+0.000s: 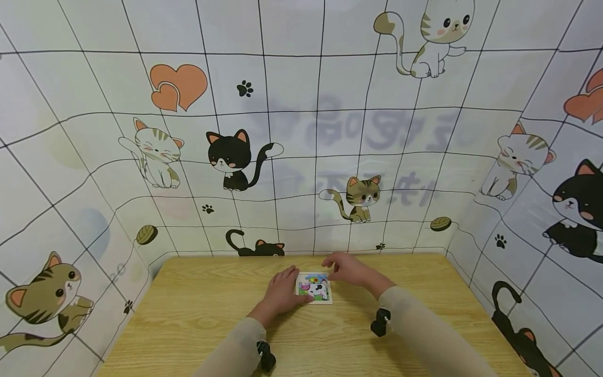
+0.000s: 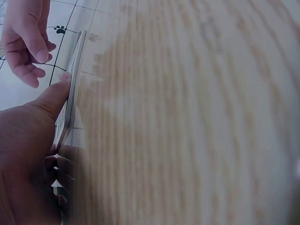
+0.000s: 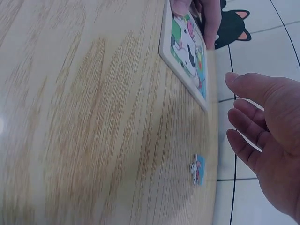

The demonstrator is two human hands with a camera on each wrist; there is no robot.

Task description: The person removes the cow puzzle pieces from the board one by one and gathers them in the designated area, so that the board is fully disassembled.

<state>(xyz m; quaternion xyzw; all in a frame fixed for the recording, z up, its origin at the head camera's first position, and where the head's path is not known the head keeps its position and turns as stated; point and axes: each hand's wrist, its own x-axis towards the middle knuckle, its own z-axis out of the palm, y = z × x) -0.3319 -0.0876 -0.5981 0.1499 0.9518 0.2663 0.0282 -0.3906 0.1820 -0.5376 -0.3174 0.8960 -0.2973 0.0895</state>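
Note:
A small square jigsaw puzzle [image 1: 316, 289] with a light frame lies on the wooden table, showing a black-and-white cow in bright colours. My left hand [image 1: 281, 292] holds it at its left side, the thumb [image 3: 179, 7] on its face and the fingers along the edge. Over the puzzle's upper right corner hovers my right hand [image 1: 350, 271], fingers loosely bent, nothing between them. A loose puzzle piece [image 3: 198, 169], blue with a bit of red, lies on the table to the puzzle's right in the right wrist view; in the head view the right hand hides it.
The wooden table [image 1: 202, 314] ends at the back against a white cloth [image 1: 292, 209] printed with cats and grid lines, which also hangs at both sides. A black wrist camera [image 1: 380, 322] sits on the right sleeve, another camera [image 1: 266, 357] on the left.

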